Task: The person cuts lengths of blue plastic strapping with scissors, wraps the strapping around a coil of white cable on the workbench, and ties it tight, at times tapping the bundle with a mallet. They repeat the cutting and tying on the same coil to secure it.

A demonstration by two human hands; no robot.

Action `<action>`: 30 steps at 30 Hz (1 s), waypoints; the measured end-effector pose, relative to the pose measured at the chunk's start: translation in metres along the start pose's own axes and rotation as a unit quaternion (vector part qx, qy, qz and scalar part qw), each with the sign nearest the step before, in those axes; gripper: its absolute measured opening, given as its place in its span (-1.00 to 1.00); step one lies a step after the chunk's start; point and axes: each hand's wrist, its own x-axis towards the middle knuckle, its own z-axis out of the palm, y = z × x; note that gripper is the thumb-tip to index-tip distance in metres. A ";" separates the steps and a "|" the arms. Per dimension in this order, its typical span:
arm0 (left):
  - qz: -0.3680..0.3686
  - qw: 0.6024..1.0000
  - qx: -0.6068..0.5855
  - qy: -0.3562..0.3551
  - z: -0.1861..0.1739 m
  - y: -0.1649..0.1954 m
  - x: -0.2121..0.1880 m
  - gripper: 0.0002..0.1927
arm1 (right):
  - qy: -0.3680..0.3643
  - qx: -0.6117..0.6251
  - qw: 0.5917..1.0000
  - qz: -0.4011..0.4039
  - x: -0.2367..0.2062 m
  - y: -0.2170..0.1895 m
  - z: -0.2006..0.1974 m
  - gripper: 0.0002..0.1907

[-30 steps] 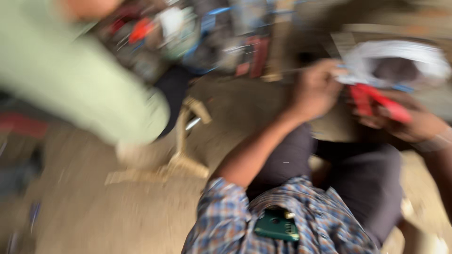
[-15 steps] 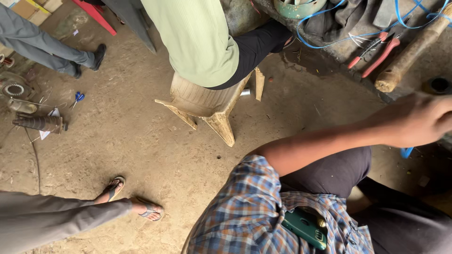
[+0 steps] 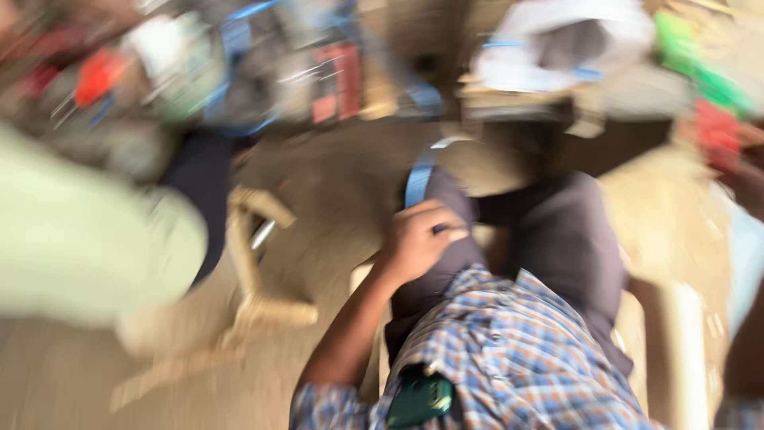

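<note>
Pale-green sleeve [image 3: 79, 239] of another person fills the left; we're seated w/ dark trousers [image 3: 557, 239] and checked shirt [image 3: 509, 358] near centre. Wooden stool [image 3: 255, 271] stands between. Our left hand [image 3: 418, 239] rests on the left thigh, fingers curled loosely onto a blue strap [image 3: 419, 179]. Right hand [image 3: 744, 179] at far right edge, blurred; grip can't tell.

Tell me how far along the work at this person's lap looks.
Done: nothing shows as finished; the frame is blurred. In hand: left hand rests on the dark trouser leg beside a blue strap, grip unclear. Right hand is near a red object. Left: cannot tell.
</note>
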 end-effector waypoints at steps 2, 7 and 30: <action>-0.033 0.999 0.022 -0.025 0.002 0.009 -0.006 -0.91 | -0.019 -0.101 0.995 -0.004 0.005 -0.002 -0.016 -0.60; -0.010 0.992 0.068 -0.103 -0.001 0.005 -0.010 -0.91 | -0.089 -0.248 0.962 -0.073 0.042 -0.037 0.030 -0.70; -0.048 0.993 0.098 -0.033 0.062 0.029 0.039 -0.76 | -0.221 0.593 0.770 0.080 -0.112 -0.085 0.128 -0.81</action>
